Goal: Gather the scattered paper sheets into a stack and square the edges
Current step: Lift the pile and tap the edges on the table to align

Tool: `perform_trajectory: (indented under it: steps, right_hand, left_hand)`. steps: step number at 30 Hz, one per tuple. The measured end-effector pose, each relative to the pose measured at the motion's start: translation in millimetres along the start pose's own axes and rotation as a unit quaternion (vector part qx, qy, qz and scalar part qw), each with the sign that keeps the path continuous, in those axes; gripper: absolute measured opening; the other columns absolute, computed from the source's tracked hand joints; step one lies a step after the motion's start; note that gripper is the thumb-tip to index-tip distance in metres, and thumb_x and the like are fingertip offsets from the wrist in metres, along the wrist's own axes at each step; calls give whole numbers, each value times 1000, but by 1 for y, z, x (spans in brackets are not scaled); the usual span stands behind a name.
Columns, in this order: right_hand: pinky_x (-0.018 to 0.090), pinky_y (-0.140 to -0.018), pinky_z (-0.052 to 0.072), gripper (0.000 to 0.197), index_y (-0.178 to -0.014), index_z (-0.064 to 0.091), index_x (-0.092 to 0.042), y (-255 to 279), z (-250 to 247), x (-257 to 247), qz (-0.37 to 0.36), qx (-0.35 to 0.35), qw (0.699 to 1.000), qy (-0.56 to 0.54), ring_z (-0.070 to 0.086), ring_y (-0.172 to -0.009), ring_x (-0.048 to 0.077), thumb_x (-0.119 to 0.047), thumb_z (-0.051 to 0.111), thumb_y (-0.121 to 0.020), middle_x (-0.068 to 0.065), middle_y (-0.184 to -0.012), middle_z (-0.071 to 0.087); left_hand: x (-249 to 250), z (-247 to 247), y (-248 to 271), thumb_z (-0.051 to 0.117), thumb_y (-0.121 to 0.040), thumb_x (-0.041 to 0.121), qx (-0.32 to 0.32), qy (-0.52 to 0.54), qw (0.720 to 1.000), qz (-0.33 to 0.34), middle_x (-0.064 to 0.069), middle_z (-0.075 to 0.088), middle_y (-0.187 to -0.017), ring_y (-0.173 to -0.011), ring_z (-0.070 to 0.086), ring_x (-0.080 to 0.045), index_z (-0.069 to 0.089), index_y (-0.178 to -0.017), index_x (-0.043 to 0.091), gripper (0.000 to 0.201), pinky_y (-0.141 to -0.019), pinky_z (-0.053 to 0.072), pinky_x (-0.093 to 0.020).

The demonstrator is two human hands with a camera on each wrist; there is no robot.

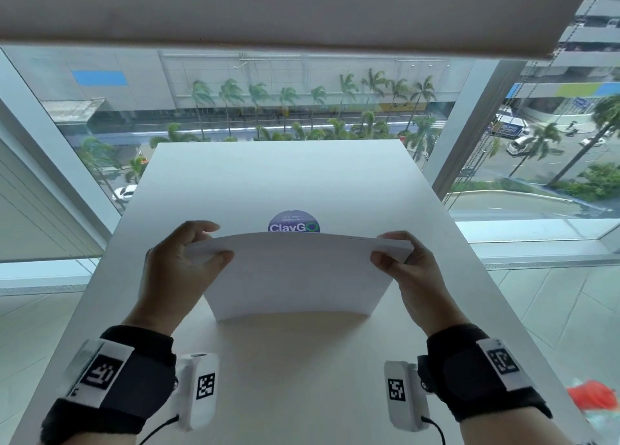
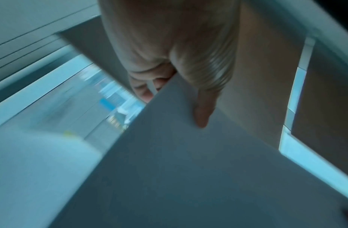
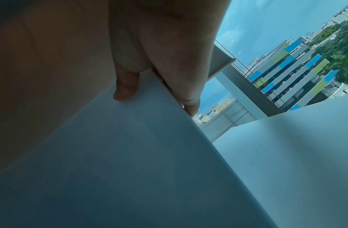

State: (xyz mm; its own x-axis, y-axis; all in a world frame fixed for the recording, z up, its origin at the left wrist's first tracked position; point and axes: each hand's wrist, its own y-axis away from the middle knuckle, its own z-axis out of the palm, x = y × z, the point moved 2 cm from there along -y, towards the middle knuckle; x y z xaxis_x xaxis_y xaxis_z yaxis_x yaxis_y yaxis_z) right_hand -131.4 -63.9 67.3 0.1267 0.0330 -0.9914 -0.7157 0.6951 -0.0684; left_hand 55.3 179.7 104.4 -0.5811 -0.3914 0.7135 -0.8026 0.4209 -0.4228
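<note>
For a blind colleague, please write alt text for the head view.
Two hands, left hand and right hand, hold a paper stack upright on a white table, by a window.

Black wristbands (image 1: 134, 377), white tagged cameras (image 1: 404, 394)

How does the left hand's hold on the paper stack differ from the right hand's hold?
The left hand grips the paper stack at its upper left corner; the right hand grips the upper right corner. The left hand's fingers curl above the stack's top edge; the right hand's fingers lie mostly hidden behind it. Both pinch with the thumb in front and hold the stack upright on the table.
</note>
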Motion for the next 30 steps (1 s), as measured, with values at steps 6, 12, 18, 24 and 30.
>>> perform_trajectory:
  steps: [6,12,18,24,30]
  right_hand:
    - [29,-74,47,20,-82,66,-8,-5,4,9,37,-4,999,-18,60,-79,19,-4,69,-63,7,-81,67]
    - [22,-67,48,23,-82,62,-10,-9,5,10,32,-9,999,-32,59,-75,17,-5,68,-60,-6,-71,66]
    - [31,-73,47,34,-93,65,-2,-12,6,11,42,2,999,-28,61,-80,22,-7,69,-60,9,-85,67]
    - [25,-69,52,26,-89,69,-9,-8,2,18,53,-9,998,-37,66,-76,16,-1,69,-65,3,-83,72]
    - [29,-70,51,27,-88,69,-9,-6,5,25,91,-8,995,-31,66,-78,20,-5,69,-61,6,-82,71]
  left_hand:
    - [31,6,-11,50,-71,37,-103,-263,951,127,-3,73,-67,-63,70,-25,72,-80,18,31,-81,50,-45]
    - [66,44,-8,47,-72,29,-166,-216,935,229,-1,71,-64,-55,68,-25,71,-89,20,30,-59,51,-31]
    - [88,83,-2,61,-71,19,-155,-200,924,286,3,73,-66,-57,68,-23,72,-103,23,33,-55,52,-31]
    - [101,100,-2,61,-72,7,-180,-178,917,309,1,72,-69,-60,68,-26,70,-107,19,38,-55,52,-34]
    - [122,109,1,47,-83,3,-244,-160,898,330,-4,68,-84,-77,62,-29,55,-129,26,52,-71,46,-37]
